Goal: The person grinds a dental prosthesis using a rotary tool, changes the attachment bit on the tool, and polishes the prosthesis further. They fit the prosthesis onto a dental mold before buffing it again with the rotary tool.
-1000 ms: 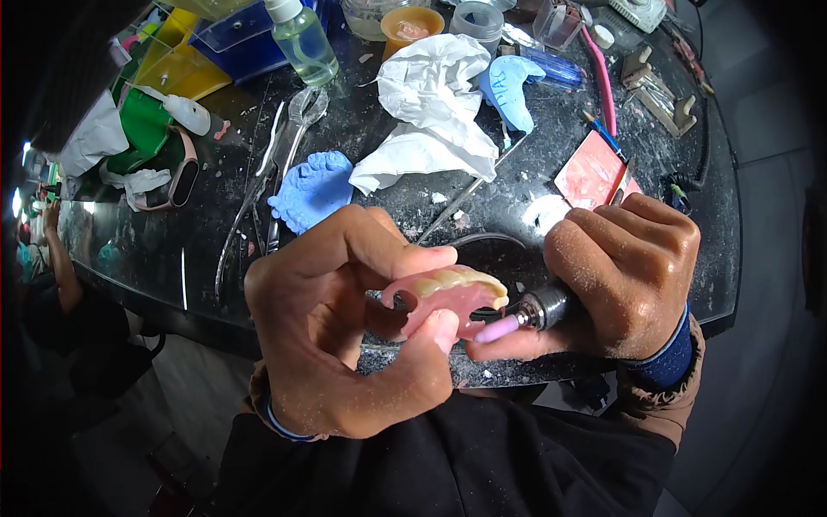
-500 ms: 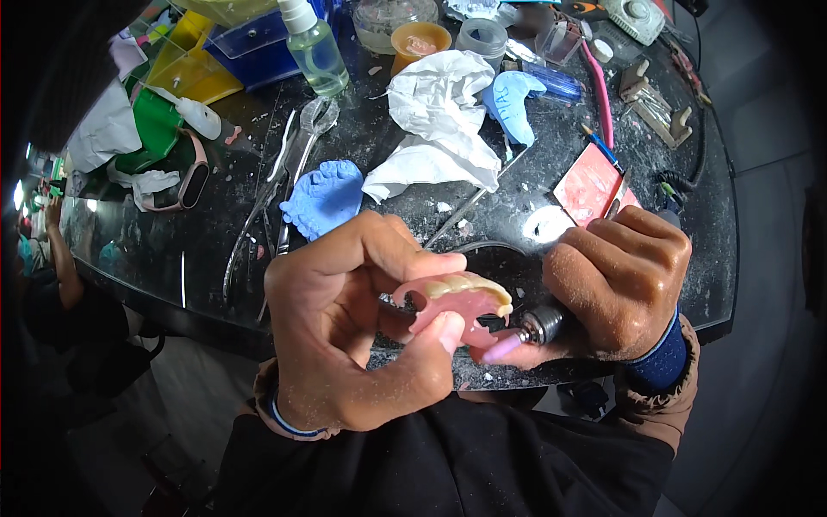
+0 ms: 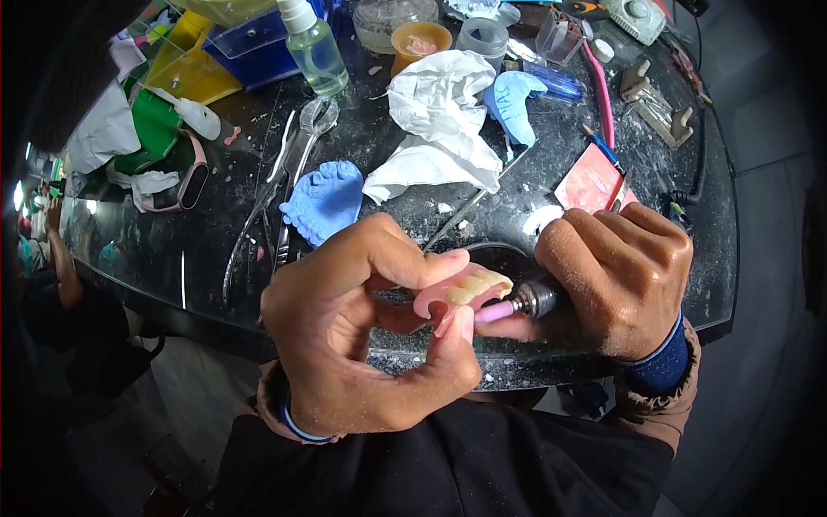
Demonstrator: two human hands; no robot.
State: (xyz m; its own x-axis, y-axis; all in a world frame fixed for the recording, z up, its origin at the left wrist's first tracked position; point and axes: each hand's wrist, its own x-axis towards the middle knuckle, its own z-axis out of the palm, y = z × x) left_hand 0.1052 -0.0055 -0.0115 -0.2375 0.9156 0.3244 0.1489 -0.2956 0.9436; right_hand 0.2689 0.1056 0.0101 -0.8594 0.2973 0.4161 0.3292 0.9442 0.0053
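A pink partial denture point(image 3: 444, 295) with a row of yellowish teeth is pinched between the thumb and fingers of my left hand point(image 3: 345, 332). My right hand point(image 3: 624, 280) is wrapped round a rotary handpiece point(image 3: 537, 298) with a black collar. Its pinkish-purple grinding tip point(image 3: 494, 312) lies against or just beside the denture's right edge; exact contact is hard to tell. Pale dust speckles both hands. Beyond my left hand a blue dental cast point(image 3: 326, 200) rests on the black table.
Metal pliers point(image 3: 303, 142) lie left of the cast. Crumpled white tissue point(image 3: 444, 129), another blue moulded piece point(image 3: 514, 105), a spray bottle point(image 3: 317, 56) and an orange cup point(image 3: 419, 45) stand farther back. A pink sheet point(image 3: 590, 181) with a knife lies at right. A wristband point(image 3: 191, 172) sits at left.
My left hand has turned the denture, so its teeth face me more and its pink plate shows less. The thumb has shifted right, and the grinding tip is slightly higher.
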